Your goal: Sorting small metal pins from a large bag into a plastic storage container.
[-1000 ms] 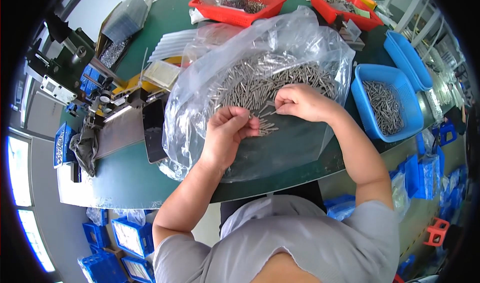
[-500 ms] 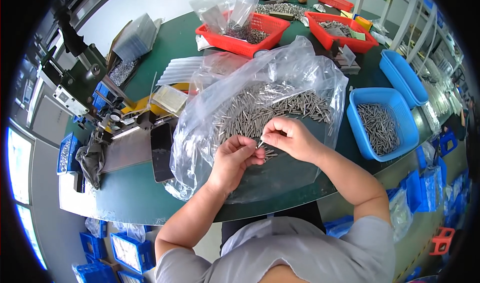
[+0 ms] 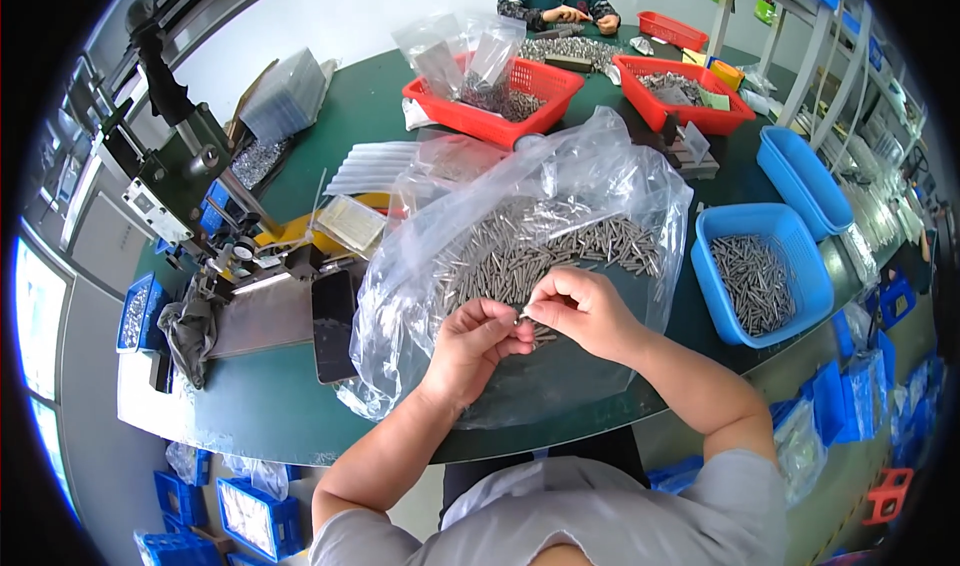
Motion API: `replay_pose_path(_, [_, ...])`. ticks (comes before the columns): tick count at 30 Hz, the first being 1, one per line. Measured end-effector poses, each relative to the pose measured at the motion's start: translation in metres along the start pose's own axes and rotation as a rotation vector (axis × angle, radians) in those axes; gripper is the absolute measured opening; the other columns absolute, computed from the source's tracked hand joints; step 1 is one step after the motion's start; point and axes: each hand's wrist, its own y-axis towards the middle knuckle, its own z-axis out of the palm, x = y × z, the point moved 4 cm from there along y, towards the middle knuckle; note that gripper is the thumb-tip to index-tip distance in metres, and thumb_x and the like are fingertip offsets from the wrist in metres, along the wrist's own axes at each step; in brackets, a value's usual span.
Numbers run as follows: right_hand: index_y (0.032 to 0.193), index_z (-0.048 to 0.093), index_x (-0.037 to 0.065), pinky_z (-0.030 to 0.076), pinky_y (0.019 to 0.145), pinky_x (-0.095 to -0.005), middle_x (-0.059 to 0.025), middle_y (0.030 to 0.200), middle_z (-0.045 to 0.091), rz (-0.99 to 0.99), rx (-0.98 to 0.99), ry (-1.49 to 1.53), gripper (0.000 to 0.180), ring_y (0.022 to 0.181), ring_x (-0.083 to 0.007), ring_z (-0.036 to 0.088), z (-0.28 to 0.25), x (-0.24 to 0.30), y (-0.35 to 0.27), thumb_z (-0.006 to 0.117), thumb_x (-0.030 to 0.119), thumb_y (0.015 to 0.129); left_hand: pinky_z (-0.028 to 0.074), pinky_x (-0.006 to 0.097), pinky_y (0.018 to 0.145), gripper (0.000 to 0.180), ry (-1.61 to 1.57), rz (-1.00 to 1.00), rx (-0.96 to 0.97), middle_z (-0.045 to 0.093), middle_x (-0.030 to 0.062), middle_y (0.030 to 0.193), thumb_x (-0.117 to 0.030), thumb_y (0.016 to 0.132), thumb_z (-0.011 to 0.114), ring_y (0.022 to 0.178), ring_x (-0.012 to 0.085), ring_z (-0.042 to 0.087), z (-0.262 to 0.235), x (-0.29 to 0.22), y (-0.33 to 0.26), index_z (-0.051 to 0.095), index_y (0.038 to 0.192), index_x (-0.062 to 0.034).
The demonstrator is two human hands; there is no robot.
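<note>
Over the near part of a clear plastic bag [image 3: 590,171], my two hands meet fingertip to fingertip. Thumb and fingers of my left hand [image 3: 468,351] are closed on a small metal pin [image 3: 520,318]. From the other side, my right hand [image 3: 585,311] pinches at the same pin; its fingers cover most of it. Just beyond my hands, a heap of loose grey metal pins [image 3: 505,266] is spread on the bag. A few pins lie under my fingertips, partly hidden.
To the right stands a blue basket [image 3: 708,266] of similar pins, with another blue basket [image 3: 805,181] behind it. Red baskets [image 3: 550,116] are farther back. A bench device with a black handle [image 3: 165,81] and a dark tray [image 3: 335,326] sit left. A person [image 3: 560,1] works opposite.
The whole view has tilted up a little, so the table sits lower in the picture. My fingertips stay together at the pin, with my right hand slightly nearer my left.
</note>
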Motion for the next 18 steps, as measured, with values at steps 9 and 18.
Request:
replay_pose_path(9, [0.081,0.057,0.002,0.044,0.057,-0.0220,-0.0012,0.070,0.059,0.091,0.128,0.158,0.012,0.063,-0.0052,0.054,0.012,-0.008,-0.004,0.062,0.011,0.086,0.054,0.032,0.074,0.009,0.046,-0.004,0.041,0.064,0.0131,0.086,-0.006,0.089,0.054,0.080,0.0204,0.065,0.006,0.001,-0.005,0.054,0.093,0.0019])
replay_pose_path(18, [0.081,0.057,0.008,0.036,0.047,-0.0183,0.0041,0.068,0.053,0.449,-0.114,0.624,0.016,0.056,-0.0043,0.046,-0.003,-0.048,0.000,0.061,0.022,0.086,0.054,0.033,0.071,0.006,0.064,0.063,-0.119,0.062,0.0111,0.082,-0.006,0.089,0.054,0.074,0.0203,0.063,-0.004,0.002,0.000,0.055,0.090,0.0000])
